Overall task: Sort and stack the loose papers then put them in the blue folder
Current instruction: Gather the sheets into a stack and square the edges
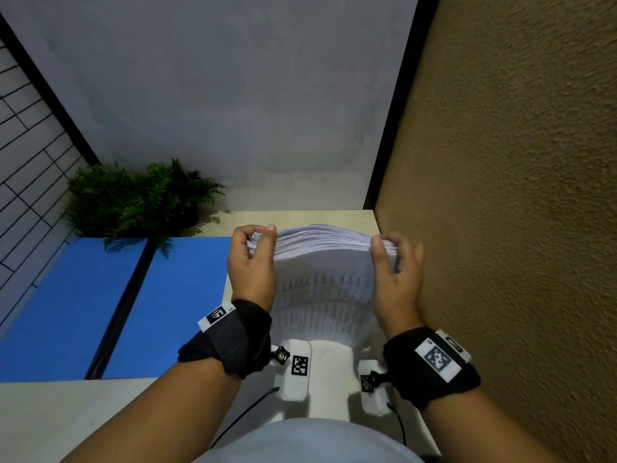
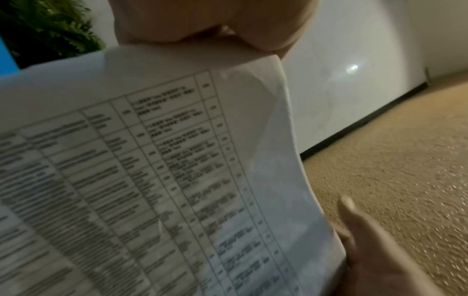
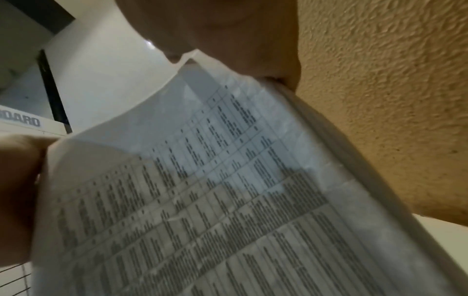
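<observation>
The left hand (image 1: 251, 262) and right hand (image 1: 397, 272) clamp the white printed paper stack (image 1: 322, 279) upright, squaring it; next it goes left into the open blue folder (image 1: 110, 305).

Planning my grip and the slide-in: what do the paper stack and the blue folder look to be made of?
Paper stack: thin white office paper, matte, printed with tables; the sheets bow and fan at the edges between the left hand and right hand. Blue folder: smooth, uniformly blue, lying open and flat with a dark spine; probably plastic or coated card, cannot tell which.
</observation>
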`<state>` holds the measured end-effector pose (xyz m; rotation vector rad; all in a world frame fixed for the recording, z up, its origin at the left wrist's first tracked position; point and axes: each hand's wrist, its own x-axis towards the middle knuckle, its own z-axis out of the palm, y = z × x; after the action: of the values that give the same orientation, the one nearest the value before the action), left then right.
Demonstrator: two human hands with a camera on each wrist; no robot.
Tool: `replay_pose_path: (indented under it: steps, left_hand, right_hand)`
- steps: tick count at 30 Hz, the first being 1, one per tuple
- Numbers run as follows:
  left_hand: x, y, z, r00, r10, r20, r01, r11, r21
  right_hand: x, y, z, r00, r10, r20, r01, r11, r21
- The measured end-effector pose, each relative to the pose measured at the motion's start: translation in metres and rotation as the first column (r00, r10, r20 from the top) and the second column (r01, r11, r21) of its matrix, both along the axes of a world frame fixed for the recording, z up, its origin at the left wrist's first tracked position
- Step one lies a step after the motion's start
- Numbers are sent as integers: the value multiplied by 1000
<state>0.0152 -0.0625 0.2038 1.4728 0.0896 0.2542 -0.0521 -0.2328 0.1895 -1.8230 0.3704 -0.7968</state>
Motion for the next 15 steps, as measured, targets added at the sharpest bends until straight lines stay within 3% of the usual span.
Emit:
replay_pose_path:
  steps: [3, 6, 10, 13, 15]
  left_hand:
    - [3, 1, 2, 1000, 1, -14, -1, 1000, 7]
    - [3, 3, 4, 998, -52, -35, 51, 998, -30]
    - [-3, 10, -4, 980, -194, 39, 192, 980, 47]
    - [-6, 17, -19, 948, -316, 42, 313, 948, 59]
    - [-6, 20, -28, 938, -346, 5, 345, 935, 83]
  right_hand:
    - [1, 2, 1, 995, 82, 50, -76, 990, -119]
    - [5, -3, -1, 1000, -12, 16, 13, 1000, -23]
    - [1, 3, -2, 998, 63, -22, -65, 995, -81]
    - [3, 1, -2, 999, -35, -34, 35, 999, -3]
    - [3, 1, -1, 999, 49, -23, -50, 998, -31]
